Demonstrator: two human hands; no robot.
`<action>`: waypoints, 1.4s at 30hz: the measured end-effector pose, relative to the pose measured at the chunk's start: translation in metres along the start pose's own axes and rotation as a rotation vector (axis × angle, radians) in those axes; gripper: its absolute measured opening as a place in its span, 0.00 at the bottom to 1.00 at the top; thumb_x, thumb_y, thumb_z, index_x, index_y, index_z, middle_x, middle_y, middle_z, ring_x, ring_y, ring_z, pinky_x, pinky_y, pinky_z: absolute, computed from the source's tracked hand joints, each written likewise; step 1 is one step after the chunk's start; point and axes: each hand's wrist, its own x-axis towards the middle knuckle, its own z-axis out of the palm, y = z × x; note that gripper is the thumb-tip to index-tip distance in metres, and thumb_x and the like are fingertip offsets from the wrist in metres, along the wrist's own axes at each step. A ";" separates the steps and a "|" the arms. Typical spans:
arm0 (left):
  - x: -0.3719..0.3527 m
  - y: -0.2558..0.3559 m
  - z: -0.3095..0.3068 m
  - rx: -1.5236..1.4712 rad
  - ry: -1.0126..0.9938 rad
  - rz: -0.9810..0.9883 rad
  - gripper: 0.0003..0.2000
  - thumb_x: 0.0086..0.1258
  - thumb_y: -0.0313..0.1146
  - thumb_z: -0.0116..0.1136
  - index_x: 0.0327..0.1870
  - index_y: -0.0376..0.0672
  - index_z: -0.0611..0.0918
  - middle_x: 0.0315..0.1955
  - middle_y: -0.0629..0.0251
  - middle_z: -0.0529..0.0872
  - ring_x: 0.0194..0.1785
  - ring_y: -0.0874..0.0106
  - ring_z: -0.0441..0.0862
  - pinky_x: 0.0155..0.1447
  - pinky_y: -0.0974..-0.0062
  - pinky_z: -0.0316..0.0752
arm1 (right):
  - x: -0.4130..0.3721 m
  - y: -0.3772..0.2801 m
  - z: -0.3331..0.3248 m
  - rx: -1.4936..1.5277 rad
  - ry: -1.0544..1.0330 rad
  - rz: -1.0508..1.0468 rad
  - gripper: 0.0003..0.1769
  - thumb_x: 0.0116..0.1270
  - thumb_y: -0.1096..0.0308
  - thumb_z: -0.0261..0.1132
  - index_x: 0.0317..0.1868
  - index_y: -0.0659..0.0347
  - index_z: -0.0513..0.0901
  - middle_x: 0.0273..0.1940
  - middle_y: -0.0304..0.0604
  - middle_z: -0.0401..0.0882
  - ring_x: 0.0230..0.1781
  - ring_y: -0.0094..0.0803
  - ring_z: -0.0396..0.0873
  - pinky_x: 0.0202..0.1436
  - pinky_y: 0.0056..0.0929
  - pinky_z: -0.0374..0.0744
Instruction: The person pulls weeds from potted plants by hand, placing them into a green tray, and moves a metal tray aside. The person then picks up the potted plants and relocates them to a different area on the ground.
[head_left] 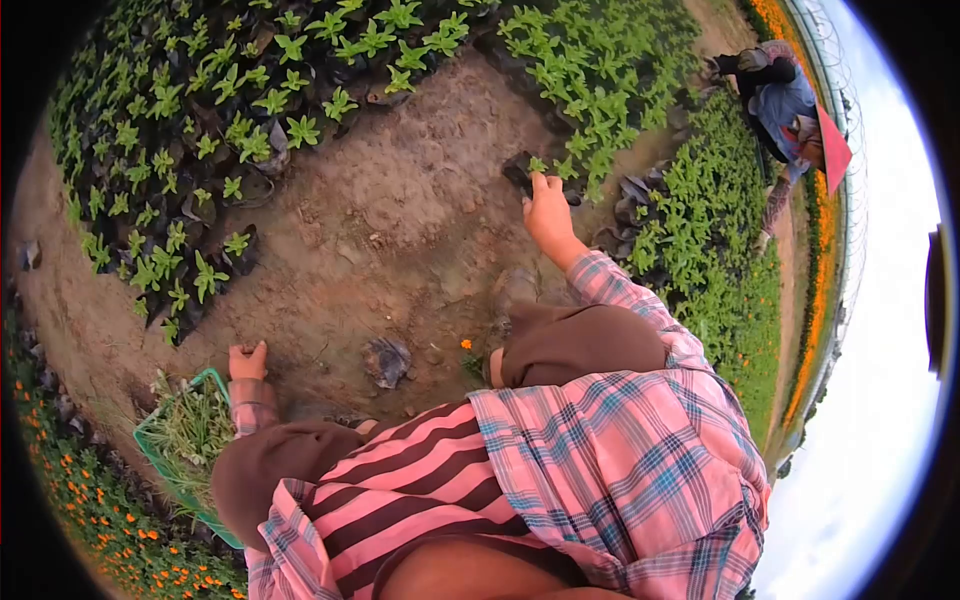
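My right hand (pixel 550 215) reaches forward, its fingers closed at the edge of a seedling in a black plastic bag (pixel 517 172), beside the block of green plants (pixel 610 90). Low at the left, my left hand (pixel 248 362) is over bare soil with its fingers curled and the thumb a little apart. Nothing shows in it. Right by that wrist stands a green plastic basket (pixel 160 455) filled with pulled weeds (pixel 195 425).
Bagged seedlings (pixel 200 130) fill the upper left around bare soil (pixel 400 190). A crumpled black bag (pixel 386 361) and an orange flower (pixel 466 344) lie near my knees. Another person in a red conical hat (pixel 832 150) bends over plants at the right. Orange flowers (pixel 130 530) border the lower left.
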 end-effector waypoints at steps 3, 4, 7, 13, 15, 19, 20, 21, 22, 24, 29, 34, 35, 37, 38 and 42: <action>-0.008 0.007 0.008 0.338 0.076 0.207 0.31 0.47 0.43 0.74 0.47 0.32 0.72 0.41 0.48 0.81 0.45 0.56 0.79 0.52 0.62 0.74 | 0.013 0.002 0.011 -0.197 -0.021 -0.075 0.27 0.55 0.71 0.66 0.55 0.66 0.68 0.48 0.61 0.71 0.48 0.57 0.73 0.50 0.47 0.76; 0.007 -0.012 0.013 0.275 0.089 0.265 0.37 0.46 0.45 0.75 0.53 0.30 0.71 0.48 0.42 0.79 0.52 0.53 0.78 0.56 0.62 0.73 | 0.021 0.020 0.028 -0.282 -0.010 -0.117 0.25 0.57 0.69 0.65 0.54 0.67 0.69 0.46 0.60 0.72 0.48 0.56 0.73 0.48 0.47 0.76; -0.021 0.025 0.009 0.388 0.091 0.180 0.39 0.46 0.45 0.75 0.54 0.30 0.70 0.52 0.39 0.76 0.57 0.48 0.74 0.60 0.61 0.70 | 0.031 0.020 0.021 -0.254 -0.104 -0.037 0.14 0.58 0.71 0.60 0.45 0.62 0.71 0.43 0.60 0.74 0.39 0.58 0.76 0.41 0.50 0.77; -0.047 0.052 0.013 0.437 0.157 0.166 0.35 0.47 0.44 0.75 0.50 0.32 0.69 0.49 0.41 0.76 0.54 0.47 0.75 0.57 0.60 0.71 | 0.055 0.008 0.005 -0.362 -0.175 -0.354 0.06 0.56 0.77 0.56 0.35 0.64 0.74 0.37 0.59 0.76 0.37 0.58 0.78 0.39 0.49 0.77; -0.047 0.056 0.013 0.461 0.148 0.150 0.35 0.47 0.44 0.75 0.50 0.33 0.68 0.48 0.42 0.77 0.53 0.48 0.75 0.56 0.59 0.72 | 0.061 -0.017 -0.011 -0.211 -0.211 -0.457 0.06 0.54 0.78 0.58 0.33 0.65 0.73 0.38 0.60 0.75 0.38 0.60 0.76 0.41 0.49 0.77; -0.046 0.057 0.016 0.487 0.152 0.123 0.35 0.47 0.44 0.76 0.49 0.34 0.68 0.47 0.42 0.77 0.52 0.48 0.75 0.55 0.58 0.72 | 0.081 -0.115 -0.023 0.031 -0.366 -0.824 0.11 0.53 0.78 0.59 0.39 0.62 0.75 0.40 0.57 0.76 0.39 0.57 0.76 0.42 0.47 0.77; -0.045 0.057 0.015 0.499 0.153 0.122 0.35 0.46 0.44 0.76 0.49 0.34 0.68 0.47 0.42 0.77 0.52 0.48 0.76 0.55 0.58 0.72 | 0.085 -0.143 -0.022 0.002 -0.459 -0.851 0.12 0.53 0.78 0.59 0.40 0.61 0.75 0.40 0.56 0.76 0.39 0.56 0.77 0.42 0.46 0.77; -0.045 0.058 0.014 0.503 0.151 0.129 0.35 0.46 0.44 0.76 0.49 0.34 0.68 0.47 0.42 0.77 0.52 0.48 0.76 0.55 0.58 0.72 | 0.091 -0.167 -0.015 -0.029 -0.467 -0.966 0.11 0.54 0.76 0.59 0.41 0.61 0.75 0.40 0.55 0.76 0.39 0.54 0.78 0.41 0.46 0.77; -0.046 0.057 0.013 0.494 0.151 0.136 0.35 0.46 0.44 0.76 0.49 0.34 0.68 0.46 0.42 0.77 0.52 0.48 0.76 0.55 0.58 0.72 | 0.093 -0.192 -0.008 -0.063 -0.467 -1.080 0.11 0.55 0.75 0.59 0.41 0.61 0.75 0.39 0.54 0.76 0.39 0.52 0.78 0.41 0.46 0.77; -0.045 0.054 0.014 0.491 0.144 0.140 0.36 0.45 0.45 0.76 0.50 0.35 0.68 0.46 0.42 0.78 0.52 0.48 0.75 0.56 0.58 0.72 | 0.088 -0.250 -0.004 -0.083 -0.584 -1.122 0.08 0.57 0.71 0.59 0.38 0.61 0.75 0.37 0.52 0.76 0.38 0.52 0.79 0.39 0.46 0.78; -0.028 0.026 0.018 0.472 0.174 0.239 0.36 0.45 0.45 0.76 0.50 0.34 0.69 0.48 0.41 0.78 0.54 0.48 0.75 0.58 0.58 0.71 | 0.080 -0.295 0.091 -0.101 -0.293 -1.461 0.06 0.54 0.67 0.59 0.24 0.58 0.78 0.28 0.45 0.75 0.27 0.42 0.81 0.28 0.39 0.80; 0.005 -0.005 -0.008 0.226 -0.178 0.154 0.31 0.51 0.44 0.73 0.50 0.34 0.71 0.39 0.47 0.81 0.41 0.61 0.82 0.41 0.68 0.77 | 0.080 -0.262 0.061 0.086 -0.311 -1.337 0.06 0.56 0.71 0.57 0.35 0.62 0.76 0.38 0.50 0.74 0.37 0.46 0.80 0.36 0.41 0.80; 0.004 0.006 -0.014 0.233 -0.184 0.167 0.31 0.51 0.44 0.73 0.50 0.34 0.71 0.39 0.47 0.81 0.41 0.61 0.82 0.41 0.68 0.77 | 0.088 -0.244 0.041 0.077 -0.357 -1.239 0.08 0.56 0.72 0.57 0.36 0.63 0.75 0.39 0.51 0.74 0.39 0.48 0.79 0.39 0.42 0.79; -0.017 0.054 -0.047 0.264 -0.560 0.062 0.27 0.56 0.44 0.70 0.49 0.35 0.73 0.34 0.55 0.82 0.34 0.70 0.81 0.35 0.72 0.75 | 0.108 -0.197 0.019 0.112 -0.326 -0.979 0.09 0.55 0.73 0.57 0.37 0.64 0.75 0.40 0.53 0.74 0.41 0.51 0.77 0.43 0.45 0.78; -0.026 0.076 -0.055 0.271 -0.556 0.069 0.27 0.56 0.44 0.70 0.49 0.35 0.73 0.34 0.55 0.82 0.34 0.70 0.81 0.35 0.72 0.75 | 0.121 -0.166 0.022 0.157 -0.253 -0.817 0.09 0.54 0.73 0.56 0.37 0.64 0.75 0.39 0.53 0.75 0.41 0.51 0.77 0.44 0.46 0.77; -0.041 0.149 -0.038 0.405 -0.742 0.292 0.23 0.59 0.45 0.67 0.46 0.34 0.76 0.31 0.60 0.81 0.33 0.72 0.80 0.37 0.72 0.74 | 0.192 -0.050 0.039 0.177 0.137 -0.394 0.08 0.55 0.76 0.56 0.36 0.63 0.77 0.36 0.57 0.75 0.41 0.54 0.76 0.44 0.48 0.76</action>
